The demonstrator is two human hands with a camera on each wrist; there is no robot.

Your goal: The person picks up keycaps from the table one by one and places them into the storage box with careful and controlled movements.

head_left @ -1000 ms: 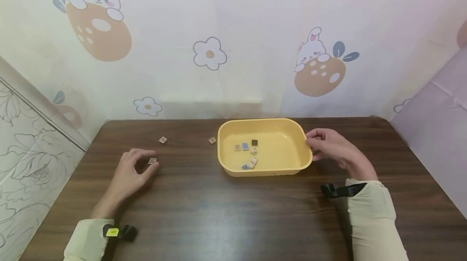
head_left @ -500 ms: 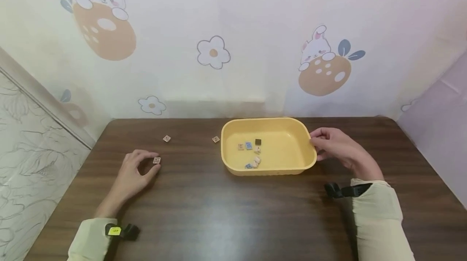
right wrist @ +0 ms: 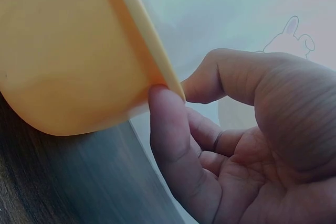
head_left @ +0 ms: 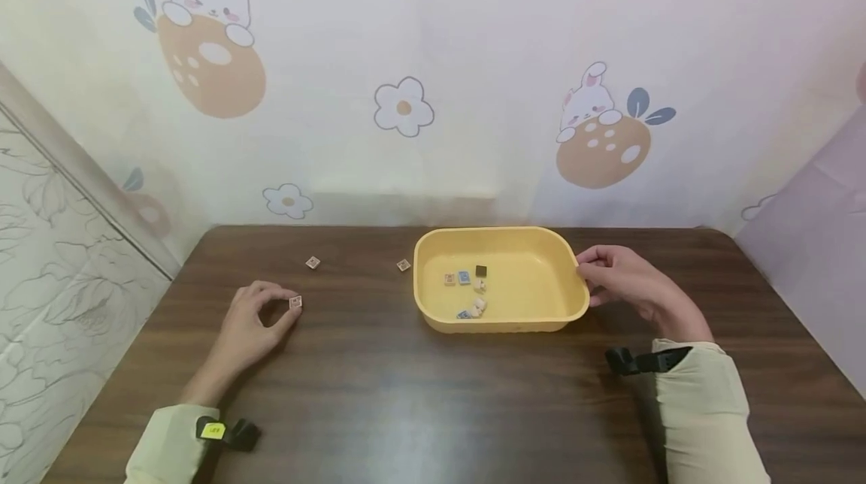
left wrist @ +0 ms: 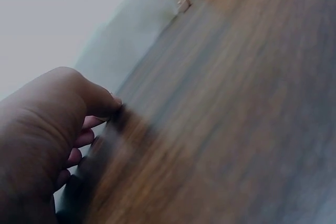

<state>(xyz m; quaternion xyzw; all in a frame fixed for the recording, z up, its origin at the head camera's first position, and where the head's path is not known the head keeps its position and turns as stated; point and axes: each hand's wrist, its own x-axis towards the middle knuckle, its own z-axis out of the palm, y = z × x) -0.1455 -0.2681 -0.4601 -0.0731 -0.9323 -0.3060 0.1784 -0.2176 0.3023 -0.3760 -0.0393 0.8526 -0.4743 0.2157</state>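
At the left of the table, my left hand (head_left: 250,322) pinches a small pale square tile (head_left: 295,302) with a reddish-brown mark, between thumb and index fingertip. The left wrist view shows that hand low over the wood, its fingers mostly hiding the tile. My right hand (head_left: 629,281) grips the right end of a yellow plastic basin (head_left: 501,326); in the right wrist view the thumb and fingers pinch its rim (right wrist: 152,35). Several small tiles lie inside the basin, among them a blue one (head_left: 464,278), a dark one (head_left: 481,271) and a reddish-marked one (head_left: 449,279).
Two more pale tiles lie on the brown wooden table (head_left: 379,394): one tile (head_left: 313,263) behind the left hand, another tile (head_left: 404,265) just left of the basin. A patterned wall covering (head_left: 325,131) rises behind the table's back edge.
My left thumb and index finger have drawn in on the tile that lay between them. The right hand keeps its hold on the basin. The head view has shifted a little.
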